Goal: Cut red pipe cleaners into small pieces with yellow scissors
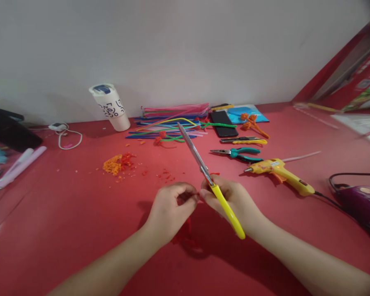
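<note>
left hand (172,206): pinched on red piece (199,195) | right hand (241,202): clamped on scissors (216,191) (yellow-handled)

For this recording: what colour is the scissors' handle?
The handle is bright yellow; it shows best in the head view.

Scissors (217,193) resting in the right hand (239,198), clippings (112,165) lying on the table (64,205) to the left, tumbler (111,109) standing behind them, pipe cleaners (172,116) lying right of it, smartphone (220,118) resting beside those, hot glue gun (273,165) lying right of the needle-nose pliers (236,153)
</note>
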Available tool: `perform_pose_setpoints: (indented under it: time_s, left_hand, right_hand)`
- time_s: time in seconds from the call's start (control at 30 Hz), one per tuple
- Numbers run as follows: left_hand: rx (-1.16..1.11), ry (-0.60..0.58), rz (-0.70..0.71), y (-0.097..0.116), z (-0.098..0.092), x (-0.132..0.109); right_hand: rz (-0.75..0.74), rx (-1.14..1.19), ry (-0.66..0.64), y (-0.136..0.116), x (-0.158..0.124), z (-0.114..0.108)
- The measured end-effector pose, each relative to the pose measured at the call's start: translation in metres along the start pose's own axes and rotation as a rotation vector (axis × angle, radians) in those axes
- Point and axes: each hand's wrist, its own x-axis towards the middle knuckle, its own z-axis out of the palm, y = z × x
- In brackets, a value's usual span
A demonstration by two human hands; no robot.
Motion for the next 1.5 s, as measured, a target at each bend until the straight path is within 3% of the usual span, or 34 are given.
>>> perform_pose_setpoints:
  time_s: [0.13, 0.23, 0.33, 0.53, 1.5]
  left_hand:
    - [-0.368, 0.125, -0.124, -0.002, -0.011, 0.007]
    - [-0.614, 0.223, -0.11, -0.006, -0.019, 0.012]
    - [-0.714, 0.265, -0.075, -0.008, -0.024, 0.014]
    - [-0.782, 0.272, -0.052, -0.008, -0.027, 0.014]
    - [-0.833, 0.273, -0.081, -0.009, -0.027, 0.015]
  right_hand:
    - [-0.068, -0.303, -0.019, 0.003, 0.001, -0.009]
    - [-0.112, -0.515, -0.048, 0.008, 0.001, -0.012]
    - [-0.151, -0.669, -0.079, 0.012, 0.0, -0.01]
    - [-0.213, -0.834, -0.085, 0.018, 0.0, -0.004]
    - [-0.289, -0.891, -0.015, 0.026, 0.0, -0.001]
